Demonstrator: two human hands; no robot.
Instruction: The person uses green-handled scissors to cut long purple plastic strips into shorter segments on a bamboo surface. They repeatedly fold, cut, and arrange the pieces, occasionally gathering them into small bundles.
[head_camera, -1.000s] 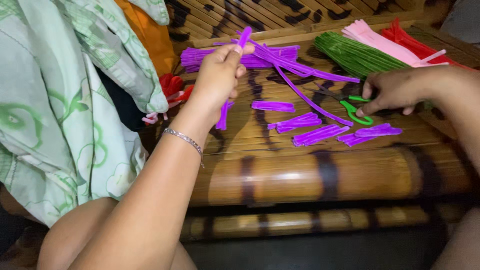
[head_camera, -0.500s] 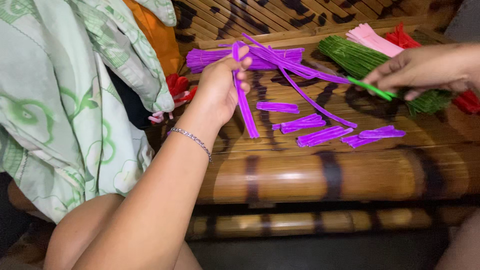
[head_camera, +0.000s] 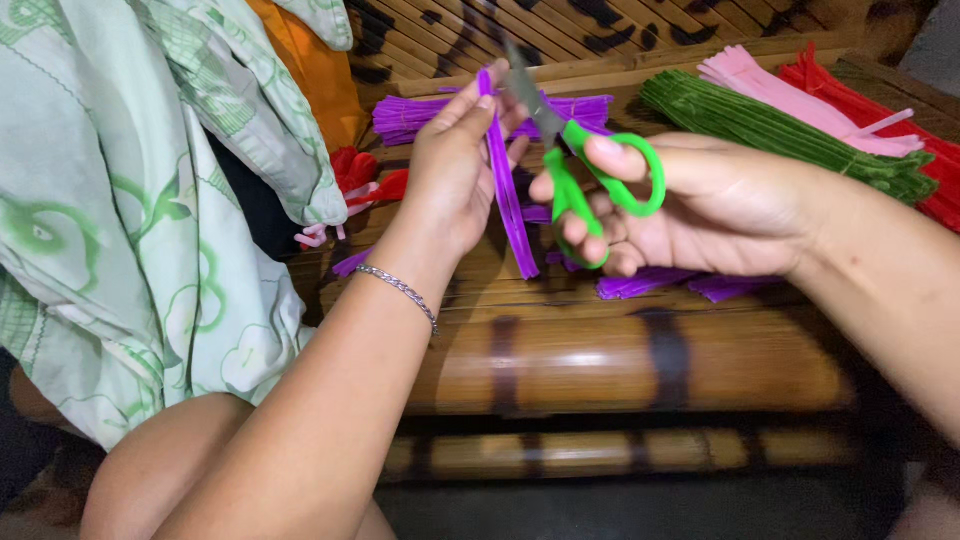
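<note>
Here, left hand (head_camera: 450, 170): pinches a folded purple fuzzy pipe cleaner (head_camera: 505, 190) upright, presenting it to the blades.
Right hand (head_camera: 700, 205): fingers through green-handled scissors (head_camera: 580, 160), blades near its top.
Below: cut purple pieces (head_camera: 640, 285) on the bamboo bench (head_camera: 620, 350).

The right hand (head_camera: 700, 215), which a second ago rests at 3 o'clock on the bamboo desk (head_camera: 620, 350) over the green-handled scissors (head_camera: 590, 180), now grips them, lifted to the centre just beside the left hand (head_camera: 455, 170). The left hand's long purple fuzzy pipe cleaner (head_camera: 505, 190) now hangs upright, the blades at 12 o'clock against it. The right hand now hides several cut purple pieces (head_camera: 660, 285).
</note>
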